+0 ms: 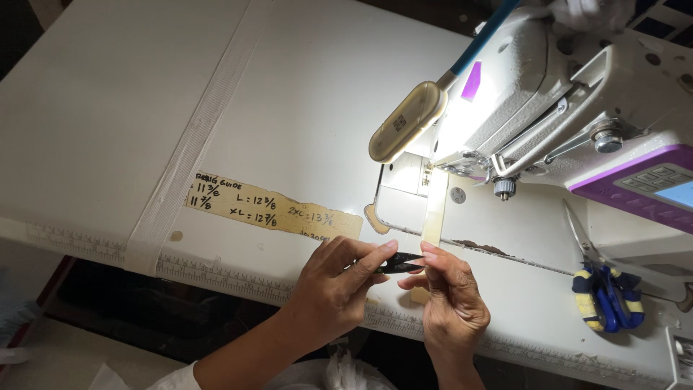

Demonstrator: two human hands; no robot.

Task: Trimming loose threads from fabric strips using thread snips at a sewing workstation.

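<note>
My left hand grips a small black thread snipper, its blades pointing right. Touching the blades, my right hand pinches the near end of a narrow cream strip. That strip runs away from me across the plate to the needle area of a white sewing machine. Both hands hover over the front edge of the white table, just in front of the machine.
A lamp on a blue neck lights the needle area. Scissors with blue and yellow wrapped handles lie at the right. A tan paper note is taped to the table. A wide white elastic band crosses the table diagonally.
</note>
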